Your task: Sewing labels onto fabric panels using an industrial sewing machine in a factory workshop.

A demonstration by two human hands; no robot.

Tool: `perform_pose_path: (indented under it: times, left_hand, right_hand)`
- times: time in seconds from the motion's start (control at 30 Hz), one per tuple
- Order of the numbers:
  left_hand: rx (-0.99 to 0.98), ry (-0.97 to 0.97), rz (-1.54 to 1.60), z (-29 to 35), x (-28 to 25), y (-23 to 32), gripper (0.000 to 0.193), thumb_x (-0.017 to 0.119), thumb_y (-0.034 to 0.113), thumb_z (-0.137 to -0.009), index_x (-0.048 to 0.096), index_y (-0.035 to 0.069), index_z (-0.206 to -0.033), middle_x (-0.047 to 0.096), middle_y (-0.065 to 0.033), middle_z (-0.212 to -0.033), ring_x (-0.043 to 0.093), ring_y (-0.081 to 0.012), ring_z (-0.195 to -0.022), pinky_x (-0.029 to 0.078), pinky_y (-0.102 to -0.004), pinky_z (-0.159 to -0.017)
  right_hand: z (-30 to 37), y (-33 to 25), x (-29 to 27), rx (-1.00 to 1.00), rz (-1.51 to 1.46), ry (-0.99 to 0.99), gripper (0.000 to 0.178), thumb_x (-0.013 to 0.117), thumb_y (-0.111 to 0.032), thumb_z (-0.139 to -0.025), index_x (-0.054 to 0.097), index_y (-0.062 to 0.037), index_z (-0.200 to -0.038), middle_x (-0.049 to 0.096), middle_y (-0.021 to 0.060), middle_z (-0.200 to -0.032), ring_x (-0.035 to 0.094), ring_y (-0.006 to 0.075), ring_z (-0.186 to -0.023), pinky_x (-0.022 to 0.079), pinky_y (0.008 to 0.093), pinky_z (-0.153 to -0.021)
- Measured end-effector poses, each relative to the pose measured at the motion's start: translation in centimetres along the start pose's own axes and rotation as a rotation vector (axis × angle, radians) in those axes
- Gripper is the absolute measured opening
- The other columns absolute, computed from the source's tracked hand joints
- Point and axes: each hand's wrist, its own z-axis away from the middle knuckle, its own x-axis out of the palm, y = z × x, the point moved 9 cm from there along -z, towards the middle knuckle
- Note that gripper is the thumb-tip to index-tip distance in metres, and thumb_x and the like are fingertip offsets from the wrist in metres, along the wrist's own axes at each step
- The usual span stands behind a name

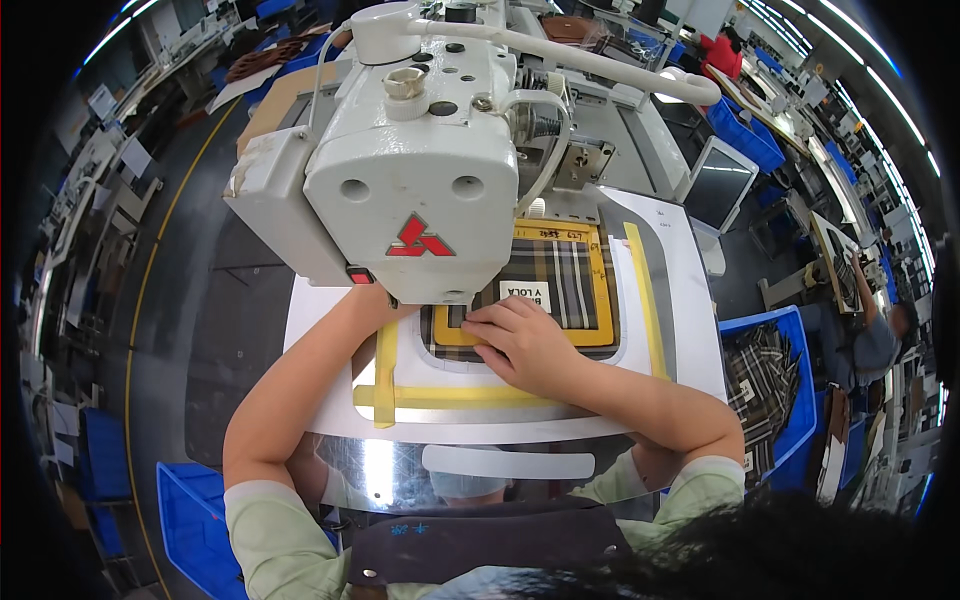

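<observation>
Right hand (520, 340) flat, fingers spread, pinning plaid fabric (565, 285) inside the yellow template (590, 335) at frame centre; left hand (375, 300) hidden under sewing machine head (420, 190), can't tell its state.

Both forearms are extended forward from the lower edge, bare below short sleeves. The right hand (522, 340) is laid palm down, fingers bent and pressed flat. The left hand (372, 298) is mostly hidden from view.

Right hand (522, 340) flat on plaid fabric (570, 285) inside yellow-taped template (640, 330), under white sewing machine head (420, 170). Left hand hidden beneath machine. Blue bin (790, 400) of plaid pieces right.
</observation>
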Motion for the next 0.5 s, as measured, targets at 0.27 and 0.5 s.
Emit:
perform_pose_path:
  times: [0.27, 0.5]
  left_hand:
    - [-0.191, -0.146, 0.303, 0.7, 0.3, -2.9, 0.032, 0.057, 0.008, -0.083, 0.062, 0.009, -0.114, 0.062, -0.0122, -0.113, 0.057, -0.0305, -0.106, 0.045, -0.0392, -0.092]
    - [-0.678, -0.397, 0.401, 3.6, -0.6, -5.9, 0.031, 0.061, 0.004, -0.080, 0.059, 0.001, -0.110, 0.063, -0.0124, -0.105, 0.059, -0.0261, -0.100, 0.046, -0.0348, -0.086]
  right_hand:
    - [-1.6, 0.4, -1.1, 0.031, -0.027, -0.095, 0.024, 0.067, -0.016, -0.080, 0.065, -0.0060, -0.102, 0.061, 0.0053, -0.108, 0.055, 0.0243, -0.098, 0.039, 0.0409, -0.095]
    - [-2.3, -0.7, -1.6, 0.022, 0.051, -0.110, 0.026, 0.066, -0.020, -0.082, 0.065, -0.0064, -0.104, 0.060, 0.0054, -0.112, 0.055, 0.0237, -0.106, 0.037, 0.0423, -0.099]
